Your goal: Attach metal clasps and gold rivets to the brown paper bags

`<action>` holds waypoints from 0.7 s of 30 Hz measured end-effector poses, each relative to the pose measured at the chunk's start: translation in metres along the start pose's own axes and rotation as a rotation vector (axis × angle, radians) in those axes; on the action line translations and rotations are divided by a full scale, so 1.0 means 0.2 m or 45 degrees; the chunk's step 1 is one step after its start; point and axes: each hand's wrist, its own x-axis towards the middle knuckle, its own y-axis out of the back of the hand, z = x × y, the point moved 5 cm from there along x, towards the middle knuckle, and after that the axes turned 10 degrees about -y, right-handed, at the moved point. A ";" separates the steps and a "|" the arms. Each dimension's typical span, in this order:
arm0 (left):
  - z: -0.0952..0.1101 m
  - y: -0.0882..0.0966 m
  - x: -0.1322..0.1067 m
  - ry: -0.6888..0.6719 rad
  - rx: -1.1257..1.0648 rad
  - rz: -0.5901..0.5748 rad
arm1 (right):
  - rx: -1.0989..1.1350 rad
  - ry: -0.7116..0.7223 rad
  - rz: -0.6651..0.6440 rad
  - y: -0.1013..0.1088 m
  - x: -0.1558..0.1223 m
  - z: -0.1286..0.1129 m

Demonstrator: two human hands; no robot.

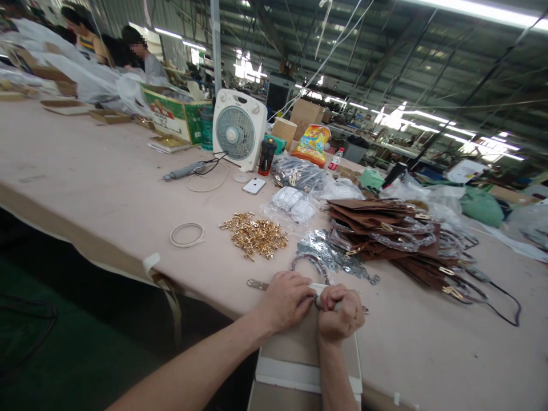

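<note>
A beige bag (287, 347) with an arched, plastic-wrapped handle (314, 260) lies at the table's front edge. My left hand (287, 299) rests on its upper edge, fingers bent and pressed against it. Right beside it, my right hand (341, 313) is closed in a fist over the same edge. A small grey rounded end shows between the two hands; the rest of what the right fist holds is hidden. A strap end with metal fittings (257, 284) sticks out to the left of the bag.
Gold-coloured metal fittings (257, 235) lie piled ahead, beside flat silver pieces (329, 251). Brown bag pieces (385, 228) are stacked right. Farther back are a coiled white band (187, 234), electric screwdriver (184, 171), phone (254, 185), bottle (266, 157) and fan (240, 128). People sit far left.
</note>
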 end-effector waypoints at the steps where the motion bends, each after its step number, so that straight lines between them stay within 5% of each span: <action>1: 0.00 0.00 0.00 -0.002 0.003 -0.002 | -0.010 0.004 -0.006 0.00 0.00 0.00; 21: 0.03 0.01 -0.01 0.012 0.070 0.006 | -0.269 -0.176 -0.043 -0.03 0.08 0.05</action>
